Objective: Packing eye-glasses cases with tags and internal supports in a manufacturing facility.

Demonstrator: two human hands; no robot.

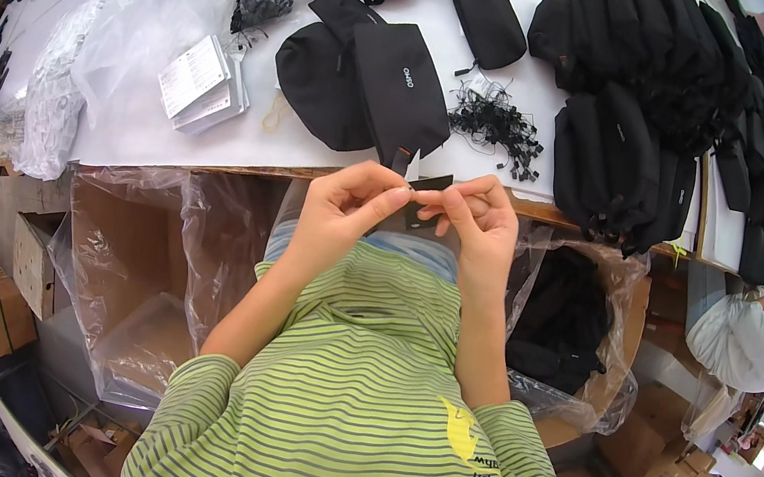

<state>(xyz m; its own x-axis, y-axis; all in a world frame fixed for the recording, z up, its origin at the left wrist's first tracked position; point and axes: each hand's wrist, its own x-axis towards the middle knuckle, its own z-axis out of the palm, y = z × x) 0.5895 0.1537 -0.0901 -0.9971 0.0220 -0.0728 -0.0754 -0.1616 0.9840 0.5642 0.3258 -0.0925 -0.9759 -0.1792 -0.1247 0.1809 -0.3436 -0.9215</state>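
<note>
My left hand and my right hand meet at the table's near edge, fingertips almost touching. A small flat black tag sits at the right hand's fingers. The left thumb and forefinger pinch together on something too small to make out. Just beyond them lies a black sling bag, with a white label at its near end. Right of that bag is a tangled heap of black tag strings. Whether a string runs between my fingers is hidden.
More black bags lie behind, and a large stack of them fills the right. Stacked white cards and clear plastic bags are on the left. Plastic-lined cartons stand under the table. Another person is at far right.
</note>
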